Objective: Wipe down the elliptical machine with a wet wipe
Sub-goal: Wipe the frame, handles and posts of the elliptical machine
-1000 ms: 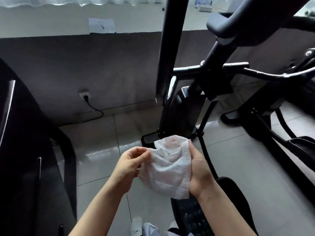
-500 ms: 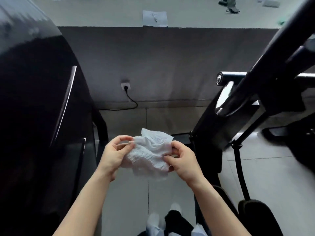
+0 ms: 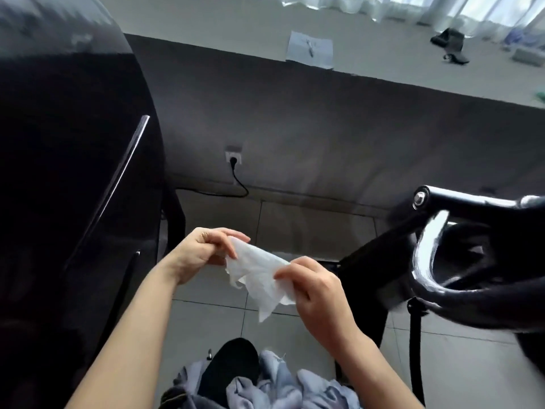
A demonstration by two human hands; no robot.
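Both hands, left hand (image 3: 203, 255) and right hand (image 3: 317, 293), pinch the wet wipe (image 3: 259, 274) mid-frame, apparently refolding it; next it must reach the elliptical machine (image 3: 460, 261).

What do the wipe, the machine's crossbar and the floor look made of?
Wet wipe: thin white nonwoven fabric, probably; it drapes limply and is semi-translucent between the left hand and right hand. Crossbar: likely black-painted metal, glossy, with a bare silver bolt at its end. Floor: pale glazed tile by the look, with grout lines and soft reflections.
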